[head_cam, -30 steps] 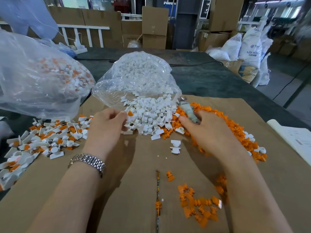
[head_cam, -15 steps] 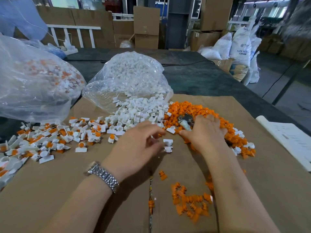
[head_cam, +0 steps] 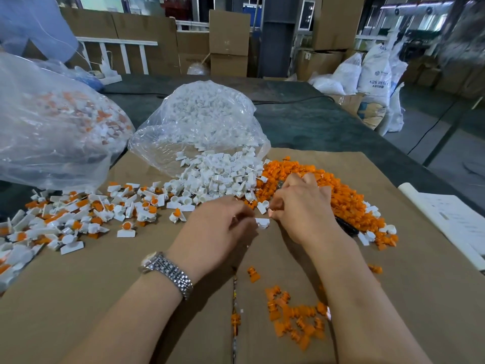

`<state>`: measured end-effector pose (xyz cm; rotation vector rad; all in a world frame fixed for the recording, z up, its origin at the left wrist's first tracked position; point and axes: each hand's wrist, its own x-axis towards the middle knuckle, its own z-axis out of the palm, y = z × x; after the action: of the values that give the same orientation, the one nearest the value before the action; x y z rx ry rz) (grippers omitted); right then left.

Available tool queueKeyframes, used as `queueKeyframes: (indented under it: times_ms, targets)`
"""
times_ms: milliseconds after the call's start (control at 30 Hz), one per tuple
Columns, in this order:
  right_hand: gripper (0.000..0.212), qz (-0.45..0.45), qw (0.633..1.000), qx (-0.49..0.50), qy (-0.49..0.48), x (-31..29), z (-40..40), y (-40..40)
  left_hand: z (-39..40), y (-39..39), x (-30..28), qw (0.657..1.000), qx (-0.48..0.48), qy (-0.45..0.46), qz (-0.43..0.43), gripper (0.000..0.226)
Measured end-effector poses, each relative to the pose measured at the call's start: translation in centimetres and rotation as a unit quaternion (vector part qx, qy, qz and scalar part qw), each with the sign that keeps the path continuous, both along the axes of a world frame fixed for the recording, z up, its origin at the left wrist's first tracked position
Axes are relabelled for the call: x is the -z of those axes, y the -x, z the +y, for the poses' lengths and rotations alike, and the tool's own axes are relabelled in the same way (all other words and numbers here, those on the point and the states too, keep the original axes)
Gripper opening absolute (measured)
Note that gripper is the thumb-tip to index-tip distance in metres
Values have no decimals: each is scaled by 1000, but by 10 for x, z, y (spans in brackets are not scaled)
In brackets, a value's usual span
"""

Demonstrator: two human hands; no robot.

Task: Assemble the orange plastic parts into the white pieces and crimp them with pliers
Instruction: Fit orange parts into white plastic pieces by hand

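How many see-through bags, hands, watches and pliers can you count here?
See-through bags: 2
Hands: 2
Watch: 1
Pliers, mostly hidden in the right hand: 1
Total: 6

Your single head-worn wide-angle camera looks forward and steeply down, close over the cardboard sheet (head_cam: 78, 298) filling the lower frame. Your forearms enter from the bottom edge, hands meeting near centre. The lens bends the upper frame, where stacked boxes (head_cam: 228, 43) stand well back.
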<state>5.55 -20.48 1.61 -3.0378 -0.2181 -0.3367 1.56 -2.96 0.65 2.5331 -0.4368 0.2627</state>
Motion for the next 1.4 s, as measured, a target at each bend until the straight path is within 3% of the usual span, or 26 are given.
queueKeyframes:
  times_ms: [100, 200, 333, 500, 600, 733, 1100, 1267, 1400]
  targets:
    - [5, 5, 1000, -17, -23, -2, 4, 2, 5, 1, -7, 980, -37, 176, 84, 5]
    - [16, 9, 992, -36, -125, -6, 5, 2, 8, 2, -10, 956, -60, 254, 138, 7]
    - [14, 10, 952, -63, -299, -15, 2, 5, 14, 2, -16, 919, -47, 343, 188, 14]
    - [10, 76, 821, -109, -555, -24, 0, 10, 18, 1, -18, 869, -13, 452, 201, 21]
    - [11, 116, 770, -122, -615, -26, -2, 9, 17, -2, -18, 774, 20, 587, 235, 27]
    - [15, 152, 721, -146, -660, -27, -1, 10, 21, -6, -17, 731, 45, 631, 255, 24]
    - [4, 71, 810, -187, -551, -29, 12, 21, 22, -5, -19, 686, 73, 674, 264, 31]
    - [3, 46, 839, -176, -513, -30, 16, 24, 20, -3, -20, 710, 54, 668, 218, 26]
    - [8, 23, 853, -167, -494, -29, 22, 26, 21, -2, -19, 773, 43, 616, 147, 29]
